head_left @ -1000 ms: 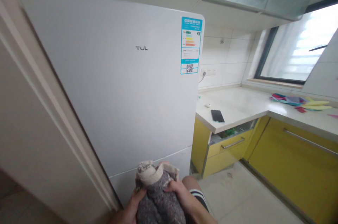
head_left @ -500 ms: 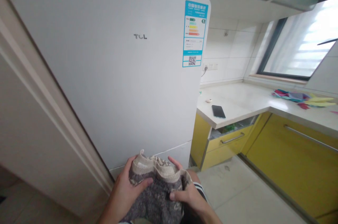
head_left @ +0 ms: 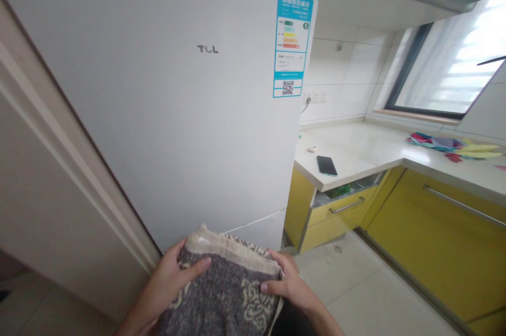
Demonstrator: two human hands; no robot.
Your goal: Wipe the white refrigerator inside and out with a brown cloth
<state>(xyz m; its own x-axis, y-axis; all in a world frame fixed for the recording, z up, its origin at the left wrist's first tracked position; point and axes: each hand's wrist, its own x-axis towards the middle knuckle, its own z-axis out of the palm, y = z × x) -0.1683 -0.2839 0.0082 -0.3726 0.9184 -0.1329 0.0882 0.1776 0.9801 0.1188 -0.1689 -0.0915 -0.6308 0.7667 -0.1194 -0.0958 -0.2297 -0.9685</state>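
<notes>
A folded grey towel (head_left: 221,286) with beige patterns and a pale border hangs between my hands at the bottom of the head view. My left hand (head_left: 177,278) grips its left side, the thumb lying on the front face and the fingers behind. On the right side my right hand (head_left: 286,280) pinches the edge near the upper corner, thumb in front. The border is stretched fairly straight from hand to hand. The towel's lower part runs out of view.
Just beyond the towel stands a tall white fridge (head_left: 166,125) with an energy label (head_left: 293,43). To the right, a white counter (head_left: 356,146) carries a phone (head_left: 327,165), a small white object (head_left: 312,149) and colourful cloths (head_left: 438,142). Yellow cabinets (head_left: 435,236) stand below.
My hands have moved apart, and the towel's bunched, wavy top edge is now drawn straight and flat. More of its beige pattern shows. The camera view has shifted slightly.
</notes>
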